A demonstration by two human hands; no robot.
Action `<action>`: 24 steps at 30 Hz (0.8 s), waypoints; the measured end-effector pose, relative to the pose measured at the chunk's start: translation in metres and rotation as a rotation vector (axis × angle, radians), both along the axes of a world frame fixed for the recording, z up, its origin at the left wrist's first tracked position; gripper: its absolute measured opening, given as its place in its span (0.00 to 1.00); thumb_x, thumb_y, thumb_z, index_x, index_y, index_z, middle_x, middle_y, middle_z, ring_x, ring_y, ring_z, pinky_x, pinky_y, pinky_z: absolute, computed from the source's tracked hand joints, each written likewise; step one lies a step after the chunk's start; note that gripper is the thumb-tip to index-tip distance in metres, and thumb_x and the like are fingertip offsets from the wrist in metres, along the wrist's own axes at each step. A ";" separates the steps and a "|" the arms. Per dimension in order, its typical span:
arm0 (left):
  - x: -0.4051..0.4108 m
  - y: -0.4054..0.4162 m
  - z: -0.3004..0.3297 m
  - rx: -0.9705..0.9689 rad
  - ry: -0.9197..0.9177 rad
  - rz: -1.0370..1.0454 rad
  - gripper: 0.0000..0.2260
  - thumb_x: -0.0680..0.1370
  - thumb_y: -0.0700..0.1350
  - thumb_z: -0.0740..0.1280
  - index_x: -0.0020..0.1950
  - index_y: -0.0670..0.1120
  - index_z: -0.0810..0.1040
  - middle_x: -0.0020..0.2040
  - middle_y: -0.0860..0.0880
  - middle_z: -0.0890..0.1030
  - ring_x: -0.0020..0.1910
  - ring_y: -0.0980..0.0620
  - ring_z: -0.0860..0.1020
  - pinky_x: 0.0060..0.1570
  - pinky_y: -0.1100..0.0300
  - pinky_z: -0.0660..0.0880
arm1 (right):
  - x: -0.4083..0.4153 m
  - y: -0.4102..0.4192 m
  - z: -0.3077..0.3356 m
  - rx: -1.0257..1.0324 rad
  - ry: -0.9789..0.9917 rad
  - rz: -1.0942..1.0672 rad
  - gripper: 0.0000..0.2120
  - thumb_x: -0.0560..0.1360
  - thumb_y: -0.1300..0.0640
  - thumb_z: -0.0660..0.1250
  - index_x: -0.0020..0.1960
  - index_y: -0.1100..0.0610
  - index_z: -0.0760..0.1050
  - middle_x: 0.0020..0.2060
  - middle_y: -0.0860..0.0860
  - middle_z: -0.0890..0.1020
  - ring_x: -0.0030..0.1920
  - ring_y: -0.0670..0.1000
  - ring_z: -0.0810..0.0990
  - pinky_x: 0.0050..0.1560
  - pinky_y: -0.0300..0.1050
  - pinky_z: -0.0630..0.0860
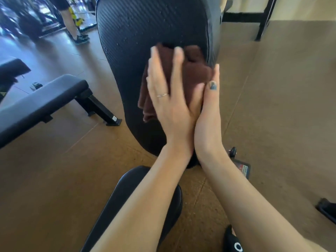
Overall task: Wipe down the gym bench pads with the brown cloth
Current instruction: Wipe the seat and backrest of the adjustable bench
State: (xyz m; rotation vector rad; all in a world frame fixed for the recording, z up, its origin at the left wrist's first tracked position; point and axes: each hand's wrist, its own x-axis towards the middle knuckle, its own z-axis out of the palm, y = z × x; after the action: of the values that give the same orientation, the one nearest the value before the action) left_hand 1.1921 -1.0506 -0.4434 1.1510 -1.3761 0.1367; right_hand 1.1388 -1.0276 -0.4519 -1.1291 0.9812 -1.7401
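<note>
1. The left hand [169, 91] sits just left of the frame's centre, fingers straight and spread, pressing flat on the brown cloth [196, 73]; a thin ring shows on one finger.
2. The right hand [209, 106] lies edge-on just right of it, touching the left hand's side, with straight fingers against the cloth's right edge and a small dark mark on one finger.
3. The brown cloth is bunched under both hands: it shows above and between the fingers, and a fold hangs out to the lower left of the left palm.
4. The cloth lies against the black back pad [145, 33], a textured upright pad running from the top centre of the frame down past the wrists; small droplets speckle its upper part.
5. Below the forearms, at the bottom centre, is the black seat pad [131, 193].
6. At the left of the frame stands a flat bench [45, 99] with a dark pad and black legs on the brown floor [54, 179].
7. In the upper left, blurred, are a person's legs [72, 24] and dark shoes.
</note>
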 end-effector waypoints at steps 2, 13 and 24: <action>0.002 -0.003 -0.002 -0.066 -0.156 -0.012 0.23 0.85 0.56 0.56 0.77 0.44 0.65 0.78 0.30 0.64 0.79 0.34 0.61 0.80 0.43 0.56 | -0.002 0.001 0.003 0.033 -0.069 0.058 0.35 0.81 0.37 0.52 0.85 0.49 0.55 0.81 0.44 0.65 0.79 0.42 0.63 0.82 0.51 0.60; 0.012 -0.019 0.014 -0.020 0.253 0.068 0.24 0.86 0.50 0.61 0.80 0.41 0.65 0.81 0.37 0.62 0.81 0.40 0.61 0.80 0.48 0.57 | -0.012 -0.007 0.009 0.105 -0.005 0.122 0.29 0.85 0.38 0.43 0.85 0.42 0.47 0.84 0.43 0.54 0.84 0.45 0.51 0.84 0.56 0.48; 0.012 -0.001 -0.009 0.003 -0.117 -0.011 0.25 0.85 0.56 0.58 0.78 0.45 0.70 0.79 0.35 0.65 0.79 0.36 0.62 0.80 0.44 0.55 | -0.014 -0.015 0.011 0.196 0.083 0.159 0.31 0.87 0.37 0.41 0.83 0.50 0.61 0.76 0.47 0.73 0.74 0.44 0.71 0.73 0.37 0.68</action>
State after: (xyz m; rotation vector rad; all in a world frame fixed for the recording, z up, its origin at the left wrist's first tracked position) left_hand 1.2038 -1.0515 -0.4527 1.1526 -1.4856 0.1970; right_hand 1.1248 -1.0422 -0.4408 -1.1277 1.0575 -1.4477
